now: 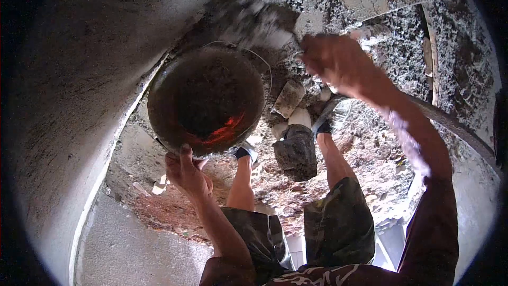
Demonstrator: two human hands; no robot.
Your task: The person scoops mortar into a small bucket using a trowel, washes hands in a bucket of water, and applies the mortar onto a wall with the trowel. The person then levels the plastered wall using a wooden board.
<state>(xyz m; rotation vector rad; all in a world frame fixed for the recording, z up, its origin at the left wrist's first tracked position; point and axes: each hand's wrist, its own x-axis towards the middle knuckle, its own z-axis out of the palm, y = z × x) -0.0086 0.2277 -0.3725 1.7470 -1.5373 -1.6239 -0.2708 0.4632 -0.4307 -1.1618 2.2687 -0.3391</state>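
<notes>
My left hand (188, 172) grips the near rim of a round, dark bucket (203, 100), thumb on top and fingers underneath. A thin wire handle (269, 69) arcs past the bucket's far right side. Inside, the bucket is dark, with an orange-red streak near its lower edge; its contents cannot be made out. Beyond it on the right, my right hand (333, 63) is closed around what looks like a trowel (267, 26), its pale blade smeared by motion over dark, rough ground. The trowel's grip is hidden in my fist.
Stone or concrete chunks (290, 98) and a dark grey block (296, 153) lie between my feet. Rubble covers the ground. A pale wall (95, 74) rises at left. A long dark pole (455, 127) runs behind my right arm; a narrow wooden strip (434, 58) lies at upper right.
</notes>
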